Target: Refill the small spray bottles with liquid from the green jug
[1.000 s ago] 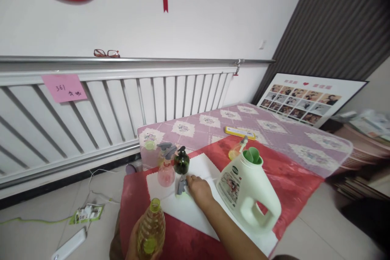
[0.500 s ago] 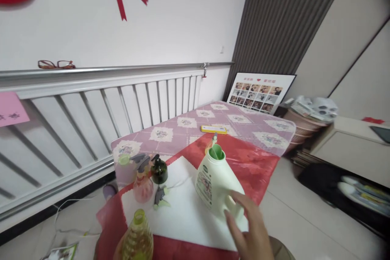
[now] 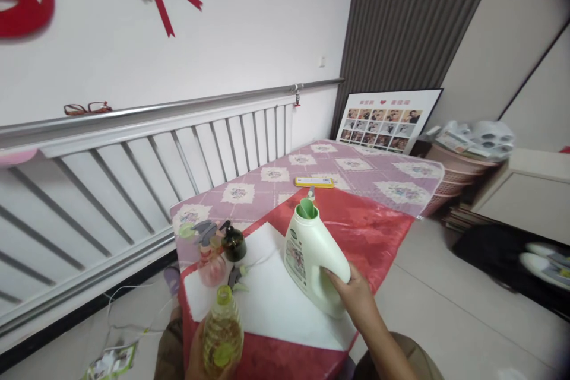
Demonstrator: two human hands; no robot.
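My right hand (image 3: 351, 294) is wrapped round the handle of a pale green detergent jug (image 3: 307, 249), which stands uncapped on a white cloth with its green pouring spout showing. At the lower left, my left hand (image 3: 199, 347) grips a clear yellow bottle (image 3: 222, 332) with an open neck and some liquid inside. Just beyond that bottle lies a grey and green spray head (image 3: 235, 278) with a thin tube. Behind it stand a pink spray bottle (image 3: 212, 267) and a dark green pump bottle (image 3: 234, 243).
The white cloth (image 3: 262, 309) lies over a red sheet (image 3: 351, 219) on a table with a purple patterned cover (image 3: 271, 175). A yellow flat box (image 3: 314, 182) rests toward the back. A white radiator (image 3: 214, 148) runs along the left; stacked baskets (image 3: 449, 178) stand at the right.
My right hand has closed round the jug's handle, where it was reaching with fingers apart. My left hand and the yellow bottle have come further into view, and the view has shifted slightly.
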